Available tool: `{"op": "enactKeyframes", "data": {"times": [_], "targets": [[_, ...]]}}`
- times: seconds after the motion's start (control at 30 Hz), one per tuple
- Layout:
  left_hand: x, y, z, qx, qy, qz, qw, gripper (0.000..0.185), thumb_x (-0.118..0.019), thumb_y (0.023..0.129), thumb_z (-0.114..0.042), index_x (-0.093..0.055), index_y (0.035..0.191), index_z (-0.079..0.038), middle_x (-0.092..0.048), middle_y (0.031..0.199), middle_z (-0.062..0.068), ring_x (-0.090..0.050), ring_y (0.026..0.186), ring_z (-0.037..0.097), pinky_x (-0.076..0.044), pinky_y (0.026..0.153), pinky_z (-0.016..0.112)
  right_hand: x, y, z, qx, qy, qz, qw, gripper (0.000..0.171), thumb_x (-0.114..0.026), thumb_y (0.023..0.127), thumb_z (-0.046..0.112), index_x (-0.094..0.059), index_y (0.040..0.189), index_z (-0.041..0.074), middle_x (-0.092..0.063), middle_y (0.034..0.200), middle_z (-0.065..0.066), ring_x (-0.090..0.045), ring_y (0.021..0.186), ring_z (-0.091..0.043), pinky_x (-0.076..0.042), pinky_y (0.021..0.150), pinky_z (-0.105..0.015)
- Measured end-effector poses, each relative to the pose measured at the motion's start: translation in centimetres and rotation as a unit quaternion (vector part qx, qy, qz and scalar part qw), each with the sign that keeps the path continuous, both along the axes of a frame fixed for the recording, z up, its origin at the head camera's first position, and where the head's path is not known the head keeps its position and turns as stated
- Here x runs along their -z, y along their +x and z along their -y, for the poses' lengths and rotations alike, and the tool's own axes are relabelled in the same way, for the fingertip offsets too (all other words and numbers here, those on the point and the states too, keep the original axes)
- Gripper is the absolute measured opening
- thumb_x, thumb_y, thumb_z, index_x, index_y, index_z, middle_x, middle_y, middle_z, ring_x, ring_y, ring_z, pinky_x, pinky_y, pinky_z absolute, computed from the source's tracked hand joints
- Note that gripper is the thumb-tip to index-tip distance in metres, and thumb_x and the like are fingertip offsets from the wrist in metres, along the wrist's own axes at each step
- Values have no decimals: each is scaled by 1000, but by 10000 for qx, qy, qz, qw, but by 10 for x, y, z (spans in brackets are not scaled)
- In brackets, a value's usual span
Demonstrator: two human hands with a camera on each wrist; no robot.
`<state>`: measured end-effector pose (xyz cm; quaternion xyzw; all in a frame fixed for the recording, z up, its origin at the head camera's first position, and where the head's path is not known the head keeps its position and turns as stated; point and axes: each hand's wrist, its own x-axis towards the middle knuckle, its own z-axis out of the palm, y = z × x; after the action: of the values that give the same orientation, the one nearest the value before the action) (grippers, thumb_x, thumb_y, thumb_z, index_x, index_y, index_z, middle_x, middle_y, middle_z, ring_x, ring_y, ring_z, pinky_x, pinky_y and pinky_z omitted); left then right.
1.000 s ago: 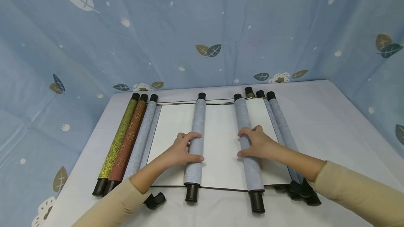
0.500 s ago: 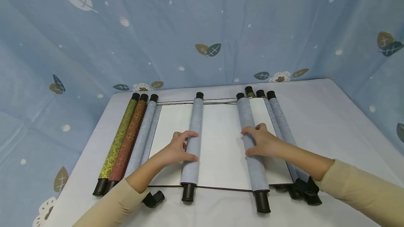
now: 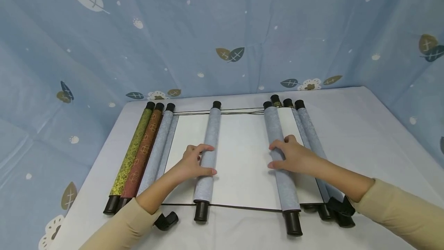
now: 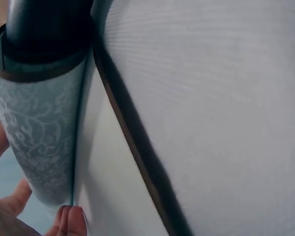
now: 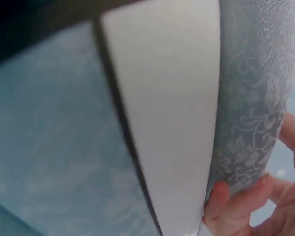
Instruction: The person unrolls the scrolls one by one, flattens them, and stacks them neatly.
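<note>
A hanging scroll lies partly unrolled, its white paper (image 3: 243, 157) stretched between two grey-blue rolls with black end knobs. My left hand (image 3: 190, 164) grips the left roll (image 3: 212, 122) around its middle, thumb on the near part and fingers farther up. Around the right roll (image 3: 273, 124) curls my right hand (image 3: 295, 156), thumb and fingers on either side. The left wrist view shows pale flower patterning on the roll's cloth (image 4: 39, 123), with fingertips at its edge. Similar patterned cloth (image 5: 250, 108) fills part of the right wrist view, beside the white paper and the right fingers.
To the left lie a yellow-green roll (image 3: 133, 153), a red-brown roll (image 3: 145, 151) and a grey-blue roll (image 3: 157, 146). More rolls (image 3: 310, 130) lie at the right, partly under my right forearm. A black end knob (image 3: 166, 221) shows near the left sleeve. Blue patterned cloth (image 3: 194, 30) hangs behind.
The two rolls have moved apart, the left one leftward and the right one rightward, each with its hand. The white stretch between them is wider.
</note>
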<state>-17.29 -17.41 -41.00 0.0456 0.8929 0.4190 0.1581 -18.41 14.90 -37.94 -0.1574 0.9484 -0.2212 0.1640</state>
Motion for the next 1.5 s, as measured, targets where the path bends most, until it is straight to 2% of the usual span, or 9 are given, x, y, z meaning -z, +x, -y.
{"op": "enactKeyframes", "data": {"times": [0.33, 0.47, 0.6, 0.73, 0.93, 1.07, 1.2, 1.3, 1.5], "targets": [[3, 0, 7, -236, 117, -14, 9997, 70, -85, 66, -15, -49, 127, -18, -35, 118, 19, -40, 100, 29, -38, 70, 33, -5, -2, -7, 191, -274, -39, 9994, 56, -81, 71, 27, -52, 117, 12, -33, 125, -38, -54, 95, -44, -47, 66, -46], [2, -1, 11, -46, 127, 64, 9999, 69, -82, 70, -13, -48, 129, -17, -33, 117, 20, -42, 94, 27, -38, 68, 31, -9, -2, -12, 218, -608, 404, 9971, 60, -79, 73, 21, -49, 124, 12, -25, 129, -39, -51, 97, -46, -50, 57, -41], [1, -2, 14, 178, 118, 175, 9996, 66, -78, 73, -11, -47, 131, -17, -33, 115, 18, -40, 90, 25, -38, 67, 31, -12, -2, -19, 230, -841, 991, 9913, 68, -75, 78, 14, -42, 136, 10, -14, 137, -40, -56, 79, -34, -51, 47, -34], [0, -3, 15, 272, 83, 240, 9993, 69, -73, 73, -8, -45, 135, -17, -32, 114, 19, -38, 92, 27, -36, 69, 33, -15, -3, -26, 121, -837, 1167, 9896, 66, -69, 78, 11, -42, 138, 7, -10, 140, -40, -55, 62, -23, -50, 47, -33], [2, 0, 13, 281, -200, 92, 9994, 76, -62, 72, -10, -38, 144, -19, -31, 124, 26, -36, 103, 34, -36, 80, 45, -15, -2, -33, 192, -982, 1136, 9885, 62, -66, 76, 10, -43, 134, 8, -13, 138, -39, -51, 53, -21, -49, 47, -33], [7, -1, 12, 303, -537, -191, 9979, 71, -60, 72, -12, -41, 141, -18, -34, 124, 28, -38, 106, 36, -39, 81, 50, -11, -1, -32, 213, -1024, 827, 9911, 59, -72, 81, 23, -45, 131, 7, -19, 134, -43, -57, 68, -30, -51, 45, -33], [10, -3, 12, 308, -874, -420, 9948, 65, -71, 77, -26, -45, 136, -21, -39, 121, 25, -40, 106, 35, -41, 78, 49, -7, 1, -30, 320, -987, 598, 9928, 70, -80, 75, 33, -46, 130, 7, -24, 130, -44, -56, 79, -36, -50, 43, -32], [10, -3, 16, 217, -1003, -501, 9935, 72, -81, 71, -35, -45, 132, -22, -40, 119, 25, -42, 103, 34, -42, 74, 47, -8, 2, -31, 396, -1071, 661, 9913, 71, -82, 73, 29, -44, 129, 7, -25, 128, -42, -56, 70, -32, -49, 44, -32], [3, -2, 24, 4, -874, -503, 9949, 73, -83, 69, -29, -46, 130, -20, -38, 116, 23, -39, 103, 34, -40, 74, 44, -11, -1, -42, 254, -1449, 694, 9867, 68, -79, 76, 21, -40, 129, 4, -29, 125, -39, -47, 50, -20, -47, 45, -34]]}}
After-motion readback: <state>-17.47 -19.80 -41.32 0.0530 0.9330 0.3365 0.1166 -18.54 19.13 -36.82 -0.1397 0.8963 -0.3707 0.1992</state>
